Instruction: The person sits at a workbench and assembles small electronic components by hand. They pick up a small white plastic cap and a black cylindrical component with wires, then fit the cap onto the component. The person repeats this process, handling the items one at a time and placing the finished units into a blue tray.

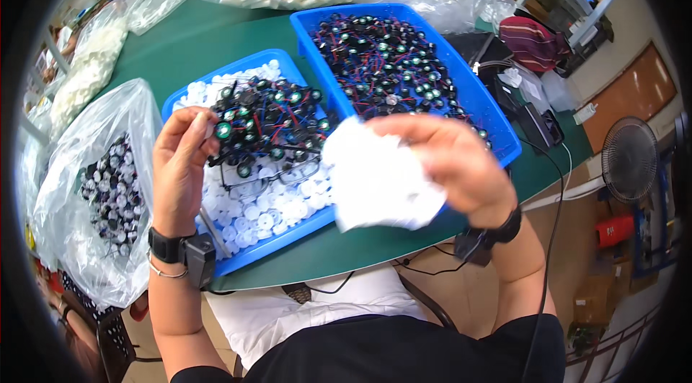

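Observation:
My left hand (184,156) is over the left side of the smaller blue tray (277,242), thumb and fingertips pinched together. A small black round part with a green face (223,129) sits right at those fingertips; what is between them is too small to make out. A crumpled white tissue (382,181), blurred by motion, is gripped in my right hand (461,163) in front of the larger tray. A heap of black wired parts (277,113) lies on white plastic discs (267,214) in the smaller tray. Thin dark-framed eyeglasses (270,180) show at the heap's near edge.
A larger blue tray (497,134) with many wired parts stands at the right on the green table (216,33). Clear bags (130,109) line the left and far sides. A black device (540,123), cables and a fan (631,159) are at the right.

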`<state>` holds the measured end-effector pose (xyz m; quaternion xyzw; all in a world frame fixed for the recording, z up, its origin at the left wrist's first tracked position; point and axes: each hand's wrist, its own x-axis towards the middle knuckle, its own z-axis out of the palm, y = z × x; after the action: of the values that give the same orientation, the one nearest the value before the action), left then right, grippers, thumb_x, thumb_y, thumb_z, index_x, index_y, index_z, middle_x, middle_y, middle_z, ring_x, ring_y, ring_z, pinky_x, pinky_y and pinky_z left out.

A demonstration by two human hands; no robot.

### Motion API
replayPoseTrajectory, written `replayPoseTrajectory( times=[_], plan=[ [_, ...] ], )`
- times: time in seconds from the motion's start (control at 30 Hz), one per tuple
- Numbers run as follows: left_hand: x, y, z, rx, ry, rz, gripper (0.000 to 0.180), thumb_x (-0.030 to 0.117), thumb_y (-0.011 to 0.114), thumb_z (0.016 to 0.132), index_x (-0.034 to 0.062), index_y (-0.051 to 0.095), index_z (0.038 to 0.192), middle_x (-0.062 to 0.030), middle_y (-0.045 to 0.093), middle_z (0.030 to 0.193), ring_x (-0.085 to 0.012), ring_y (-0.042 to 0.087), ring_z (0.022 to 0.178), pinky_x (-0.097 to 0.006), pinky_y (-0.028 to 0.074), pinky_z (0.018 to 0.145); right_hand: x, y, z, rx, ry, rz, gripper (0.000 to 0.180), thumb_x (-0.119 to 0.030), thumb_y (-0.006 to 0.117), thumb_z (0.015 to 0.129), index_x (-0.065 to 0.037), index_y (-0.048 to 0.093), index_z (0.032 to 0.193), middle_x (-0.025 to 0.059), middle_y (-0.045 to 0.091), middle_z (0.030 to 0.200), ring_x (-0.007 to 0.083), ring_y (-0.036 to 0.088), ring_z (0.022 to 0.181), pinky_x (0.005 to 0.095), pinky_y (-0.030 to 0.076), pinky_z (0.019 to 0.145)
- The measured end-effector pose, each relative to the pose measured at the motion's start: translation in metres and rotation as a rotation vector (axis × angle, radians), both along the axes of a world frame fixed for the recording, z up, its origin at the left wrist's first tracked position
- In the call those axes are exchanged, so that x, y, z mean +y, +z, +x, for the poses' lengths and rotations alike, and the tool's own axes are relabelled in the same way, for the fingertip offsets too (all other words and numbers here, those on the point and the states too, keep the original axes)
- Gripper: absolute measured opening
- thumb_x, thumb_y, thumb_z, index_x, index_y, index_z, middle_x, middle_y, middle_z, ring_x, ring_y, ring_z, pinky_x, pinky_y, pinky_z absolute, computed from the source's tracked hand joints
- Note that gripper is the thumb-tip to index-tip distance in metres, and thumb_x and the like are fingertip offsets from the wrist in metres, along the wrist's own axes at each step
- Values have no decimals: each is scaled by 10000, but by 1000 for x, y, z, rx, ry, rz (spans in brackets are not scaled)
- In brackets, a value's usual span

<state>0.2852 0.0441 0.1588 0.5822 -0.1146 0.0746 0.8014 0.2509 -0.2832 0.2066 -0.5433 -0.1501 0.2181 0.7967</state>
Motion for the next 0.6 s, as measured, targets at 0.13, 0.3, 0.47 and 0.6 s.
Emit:
replayPoseTrajectory(
  times=[0.13,0.3,0.47,0.6],
  plan=[
    [-1,3,0,-2,-17,-13,106,147,592,937,46,603,967,-23,604,960,-71,529,738,-215,425,674,66,-5,-44,165,498,68,499,66,612,863,48,413,1320,122,559,1208,157,581,1064,300,498,898],
    [-1,0,3,1,-37,-7,134,159,604,931,39,609,990,-18,606,954,-69,531,743,-211,423,674,110,14,-80,84,758,215,215,-130,635,909,30,576,1039,36,625,928,58,570,814,230,480,669],
    [2,-3,3,-1,-34,16,165,169,607,929,23,616,1005,-22,610,965,-59,531,744,-191,421,671,130,19,-100,221,542,581,193,-47,650,878,39,612,1047,87,627,984,129,572,905,274,457,786],
    [4,-5,5,-21,-45,-10,191,172,629,917,17,630,1030,-33,626,970,-66,539,757,-191,422,674,124,23,-103,183,498,581,169,-55,645,878,29,608,1020,89,627,970,146,585,891,290,469,770]
  ],
)
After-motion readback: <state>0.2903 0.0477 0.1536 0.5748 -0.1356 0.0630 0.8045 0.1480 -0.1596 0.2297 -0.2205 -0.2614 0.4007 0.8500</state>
